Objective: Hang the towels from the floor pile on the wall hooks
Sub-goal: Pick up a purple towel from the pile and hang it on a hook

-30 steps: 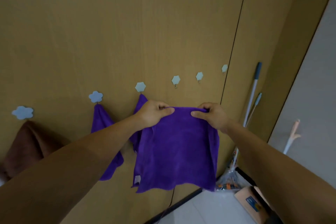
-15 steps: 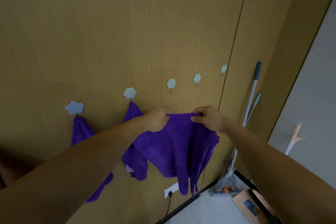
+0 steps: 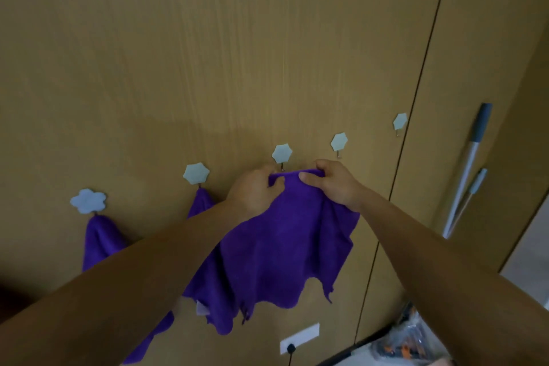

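- Far left: cloud-shaped hook (image 3: 88, 201) carries the first hung towel (image 3: 99, 242), purple, draped to a point. No change there.
- Next right: second hook (image 3: 196, 173) carries the second hung towel (image 3: 202, 202), partly hidden behind the left forearm.
- Left hand (image 3: 255, 192): fingers curled over the top edge of the held purple towel (image 3: 285, 246), thumb pinching it from the front. A second ago this hand sat lower and well apart from the other, with the cloth spread flat.
- Third hook (image 3: 282, 153): bare. The gathered top edge now sits just under its metal prong, between the two hands. Cannot tell whether cloth touches the prong.
- Right hand (image 3: 332, 184): thumb pressed on the front of the cloth, fingers curled behind the edge. It has closed in near the left hand.
- The towel hangs bunched rather than flat, its lower hem ragged and free of the wall.
- Fourth hook (image 3: 339, 141) and fifth hook (image 3: 400, 121): bare.
- Far right: mop handles (image 3: 472, 163) lean on the panel.
- Judgement: the hands have risen to the hook; looping the edge over the prong looks like the step in hand. Two hooks filled, three open. The floor pile is out of view.
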Available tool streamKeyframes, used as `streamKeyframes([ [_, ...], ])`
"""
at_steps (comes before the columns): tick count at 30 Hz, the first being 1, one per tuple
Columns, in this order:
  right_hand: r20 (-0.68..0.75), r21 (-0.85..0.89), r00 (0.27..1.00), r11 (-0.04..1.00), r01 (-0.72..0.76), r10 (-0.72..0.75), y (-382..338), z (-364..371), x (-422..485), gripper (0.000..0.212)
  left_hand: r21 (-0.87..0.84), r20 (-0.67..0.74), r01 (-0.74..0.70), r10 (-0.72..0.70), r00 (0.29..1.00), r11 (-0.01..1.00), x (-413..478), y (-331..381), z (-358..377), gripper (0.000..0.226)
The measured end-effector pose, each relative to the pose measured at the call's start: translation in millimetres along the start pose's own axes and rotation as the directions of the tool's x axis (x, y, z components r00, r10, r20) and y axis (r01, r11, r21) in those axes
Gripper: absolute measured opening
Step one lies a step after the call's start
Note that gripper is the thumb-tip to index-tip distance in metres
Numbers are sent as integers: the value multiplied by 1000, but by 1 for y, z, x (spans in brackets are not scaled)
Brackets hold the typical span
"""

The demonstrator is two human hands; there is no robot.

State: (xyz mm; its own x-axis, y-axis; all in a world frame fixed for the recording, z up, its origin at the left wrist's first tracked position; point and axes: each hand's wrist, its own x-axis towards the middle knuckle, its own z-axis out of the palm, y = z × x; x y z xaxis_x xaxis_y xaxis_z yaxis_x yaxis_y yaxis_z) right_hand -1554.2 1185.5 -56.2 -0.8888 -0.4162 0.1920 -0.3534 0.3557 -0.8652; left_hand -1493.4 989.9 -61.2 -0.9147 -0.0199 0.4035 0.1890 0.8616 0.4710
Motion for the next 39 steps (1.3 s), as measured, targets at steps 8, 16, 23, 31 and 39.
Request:
streamKeyframes([
  [8, -247, -187, 967, 982, 10, -57, 6, 13, 64, 20, 257, -296, 36, 43, 954, 966, 39, -11, 17, 33],
  [16, -315, -160, 949, 985, -67, 14, 38, 37, 67, 27, 283, -228, 198, -135, 964, 938, 40, -14, 38, 22],
  [23, -214, -120, 957, 967, -227, 198, 36, 37, 67, 27, -45, 29, 382, -381, 924, 923, 51, -11, 40, 31],
  [31, -270, -509, 932, 857, 74, -241, 19, 45, 58, 10, 408, -133, 224, -185, 974, 885, 37, -7, 32, 35],
  [39, -135, -328, 951, 918, 223, -279, 35, 50, 45, 39, 320, -115, -44, 84, 990, 946, 19, -26, 54, 37],
])
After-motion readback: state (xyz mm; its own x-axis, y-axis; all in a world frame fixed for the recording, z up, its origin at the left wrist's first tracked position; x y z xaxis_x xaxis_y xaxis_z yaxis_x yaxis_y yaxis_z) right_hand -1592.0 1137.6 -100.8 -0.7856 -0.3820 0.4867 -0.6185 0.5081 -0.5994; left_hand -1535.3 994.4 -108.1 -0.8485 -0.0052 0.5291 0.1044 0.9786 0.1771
